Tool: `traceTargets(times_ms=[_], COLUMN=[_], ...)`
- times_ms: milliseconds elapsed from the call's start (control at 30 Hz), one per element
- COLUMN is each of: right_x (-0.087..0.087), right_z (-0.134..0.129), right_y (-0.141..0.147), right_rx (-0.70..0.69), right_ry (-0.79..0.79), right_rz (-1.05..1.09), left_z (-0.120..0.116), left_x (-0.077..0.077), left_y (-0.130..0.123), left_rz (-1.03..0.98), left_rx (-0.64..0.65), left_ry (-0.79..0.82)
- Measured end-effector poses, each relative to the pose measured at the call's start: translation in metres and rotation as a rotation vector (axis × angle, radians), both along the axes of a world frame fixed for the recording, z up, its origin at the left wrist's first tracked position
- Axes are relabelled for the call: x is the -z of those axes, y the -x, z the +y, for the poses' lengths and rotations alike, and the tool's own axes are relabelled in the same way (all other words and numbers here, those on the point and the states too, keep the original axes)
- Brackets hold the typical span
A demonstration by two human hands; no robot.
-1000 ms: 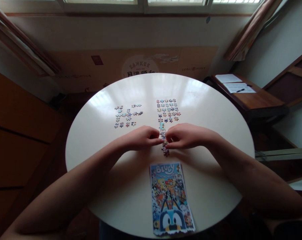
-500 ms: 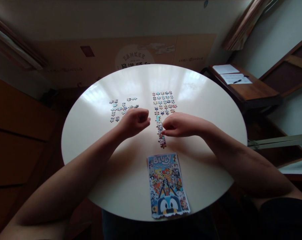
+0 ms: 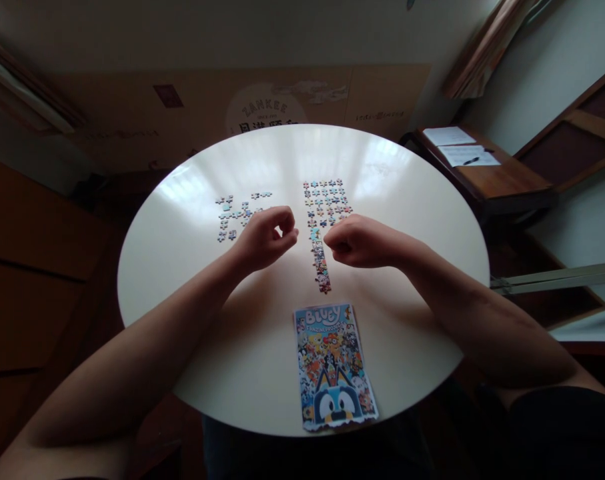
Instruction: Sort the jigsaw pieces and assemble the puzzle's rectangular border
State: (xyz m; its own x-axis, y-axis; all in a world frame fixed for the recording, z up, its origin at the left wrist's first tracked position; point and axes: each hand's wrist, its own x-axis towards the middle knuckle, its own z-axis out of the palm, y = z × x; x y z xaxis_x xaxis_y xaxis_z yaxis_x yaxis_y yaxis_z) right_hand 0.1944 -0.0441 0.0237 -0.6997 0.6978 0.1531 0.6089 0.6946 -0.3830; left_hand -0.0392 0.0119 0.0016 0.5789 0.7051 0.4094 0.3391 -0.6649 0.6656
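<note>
On a white oval table (image 3: 182, 267) lies a narrow joined strip of puzzle pieces (image 3: 321, 263). Beyond it stand rows of loose pieces (image 3: 327, 197). My left hand (image 3: 268, 233) is between the strip and a scattered group of pieces (image 3: 225, 217) on the left; its thumb and fingers curl round, and what they hold, if anything, is too small to make out. Just right of the strip's upper part is my right hand (image 3: 352, 241), its fingers curled in and their contents hidden. A colourful Bluey picture sheet (image 3: 335, 367) lies near the front edge.
Beyond the table's right side, a wooden side table (image 3: 507, 177) holds papers (image 3: 447, 136) and a pen (image 3: 471, 161). A large cardboard panel (image 3: 202, 100) with printing stands against the back wall. Curtains hang at both sides.
My right hand has moved slightly up along the strip, and its fingers are curled in more. The thumb and fingers of my left hand now show a small gap between them. The view has shifted slightly.
</note>
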Motion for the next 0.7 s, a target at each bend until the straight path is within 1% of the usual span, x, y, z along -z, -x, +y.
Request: traceTargets(times_ms=[133,300,467,600,700], right_x=[0.0011,-0.0010,-0.0027,-0.0034,-0.0043], right_z=[-0.0002,-0.0001,-0.0008,-0.0007,-0.0006], right_y=[0.0002,-0.0004,-0.0013,-0.0026,-0.0030], right_rx=[0.000,0.014,0.012,-0.008,-0.012], right_ry=[0.064,0.126,0.212,0.230,0.254], right_rz=[-0.024,-0.018,-0.064,-0.083,-0.093], left_z=[-0.0022,-0.0021,-0.0018,-0.0027,-0.0025], left_x=[0.0000,-0.0065,-0.0074,-0.0063,-0.0065], left_y=[-0.0006,0.0025,0.0042,0.0024,0.0013], left_rz=[0.034,0.004,0.034,0.055,0.046], left_rx=[0.035,-0.018,-0.046,-0.036,-0.052], left_ry=[0.018,-0.027,-0.067,-0.050,-0.029])
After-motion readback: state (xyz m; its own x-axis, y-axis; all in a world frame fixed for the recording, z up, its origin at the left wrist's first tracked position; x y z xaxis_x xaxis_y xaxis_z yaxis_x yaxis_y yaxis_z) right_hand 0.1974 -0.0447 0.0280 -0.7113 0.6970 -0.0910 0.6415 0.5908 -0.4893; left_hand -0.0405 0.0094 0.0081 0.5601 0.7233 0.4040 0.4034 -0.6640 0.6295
